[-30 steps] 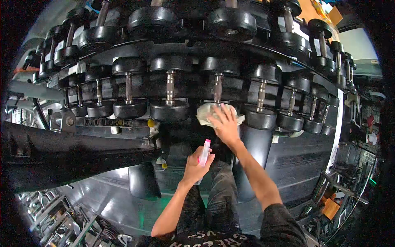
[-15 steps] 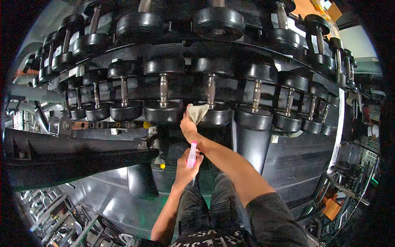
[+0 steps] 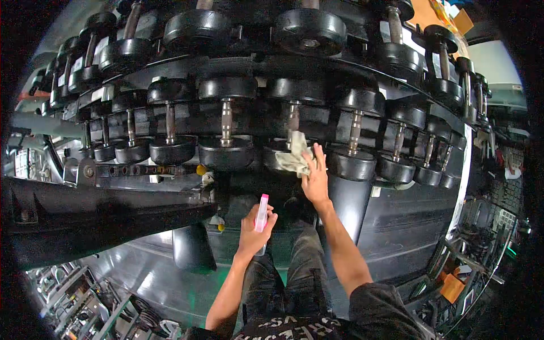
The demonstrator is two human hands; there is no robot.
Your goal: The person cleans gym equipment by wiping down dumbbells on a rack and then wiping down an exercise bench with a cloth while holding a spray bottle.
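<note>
My right hand (image 3: 316,178) has a crumpled pale cloth (image 3: 296,156) under its fingers, against the lower end of a black dumbbell (image 3: 294,116) with a metal handle. The cloth covers part of that dumbbell's near head. Lower and to the left, my left hand (image 3: 256,229) is wrapped round a spray bottle with a pink and white top (image 3: 262,213); the bottle's body is mostly hidden by the fingers. Another dumbbell (image 3: 226,122) lies just left of the cloth, and one more (image 3: 355,131) lies to its right.
An upper row of dumbbells (image 3: 310,31) runs behind the lower row. A thick black beam (image 3: 107,218) with a yellow knob (image 3: 201,169) near it reaches in from the left. Gym machines (image 3: 85,300) stand at the lower left, and an orange-brown block (image 3: 451,288) at the lower right.
Since half a second ago, my right hand and the cloth have moved from the left side of the dumbbell's near head to its right. My left hand still holds the bottle.
</note>
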